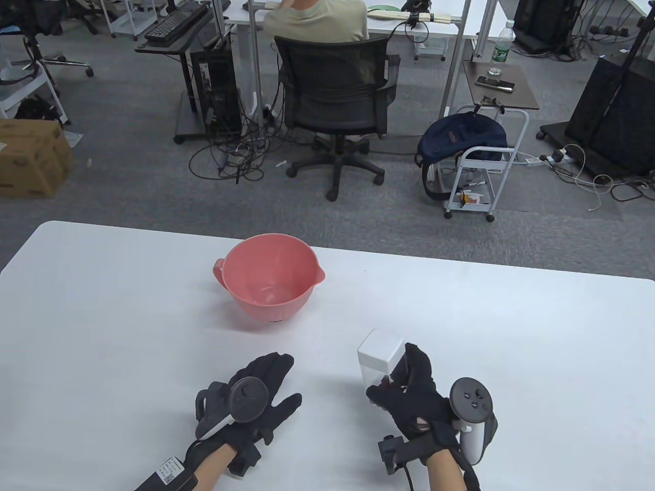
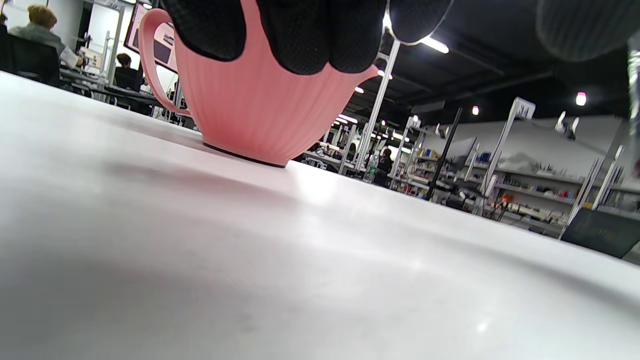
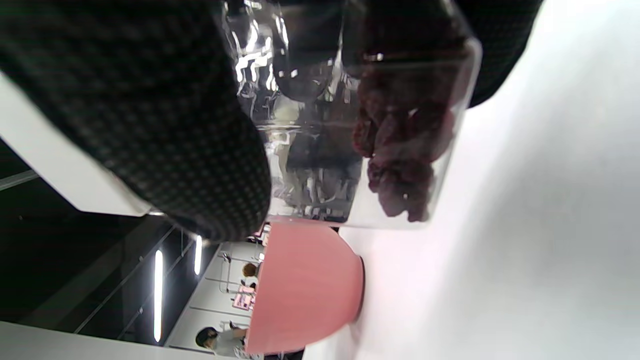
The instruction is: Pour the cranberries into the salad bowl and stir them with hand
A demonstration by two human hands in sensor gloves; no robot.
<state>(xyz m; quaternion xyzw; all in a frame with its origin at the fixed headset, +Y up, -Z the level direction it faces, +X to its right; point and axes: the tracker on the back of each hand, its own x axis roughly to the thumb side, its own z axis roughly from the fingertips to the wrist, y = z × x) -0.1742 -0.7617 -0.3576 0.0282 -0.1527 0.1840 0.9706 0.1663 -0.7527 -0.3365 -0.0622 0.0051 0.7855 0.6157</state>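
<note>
Left hand (image 1: 256, 399) flat, relaxed on table (image 1: 102, 317); right hand (image 1: 409, 394) gripping lidded cranberry jar (image 1: 379, 358).

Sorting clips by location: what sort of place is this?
Probably an office or lab workspace, not a kitchen: a mesh office chair at a desk, a keyboard on a stand, and cables on grey carpet.

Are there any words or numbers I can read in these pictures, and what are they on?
None can be read.
White tag on the left hand's wrist strap: print too small.
Green bottle label: blurred.
Cardboard box: marks too faint.
Clear container in the right hand and pink bowl: no text visible.
</note>
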